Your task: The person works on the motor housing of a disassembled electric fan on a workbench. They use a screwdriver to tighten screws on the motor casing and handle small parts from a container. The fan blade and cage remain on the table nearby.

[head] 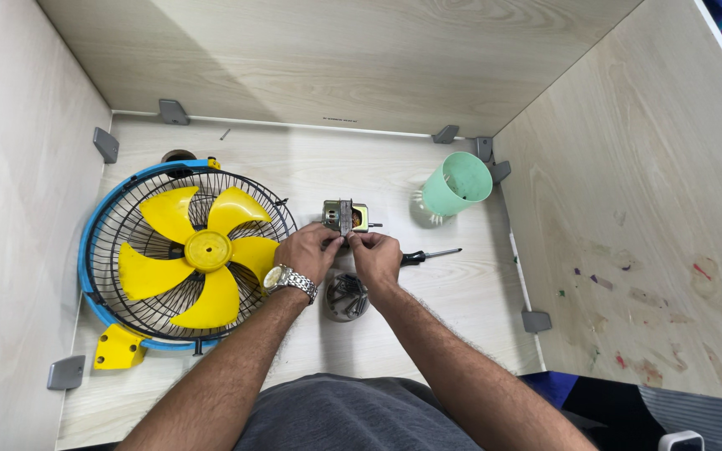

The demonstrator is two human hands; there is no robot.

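Both hands meet just right of the fan (187, 255), w/ the small motor (345, 216) pinched between them; left hand (307, 253) has fingertips pressed onto the motor's lower left edge, right hand (375, 255) pinches its lower right edge w/ thumb and forefinger; motor sits low over the tabletop (428, 301), can't tell if it touches; its short shaft sticks out away from the fan. Open room: a bare strip of top runs beyond the fan to the back wall (336, 58); more bare top on the near side, right of the fan's yellow foot (119, 347). Tight spots: fan's blue rim nearly meets the left wall (18, 209); right of the fan, past the hands, the mint green cup (458, 183) lies tipped near the right wall (628, 209), mouth facing up and right. A black-handled screwdriver (428, 255) lies just right of the right hand, tip pointing away from the fan; a small round dish of screws (345, 296) sits between the forearms, right of the fan, partly hidden by the wrists. Surface is pale wood-grain board, walled on three sides w/ same board; grey corner brackets (66, 372) along the joints; right wall has faint paint smudges.
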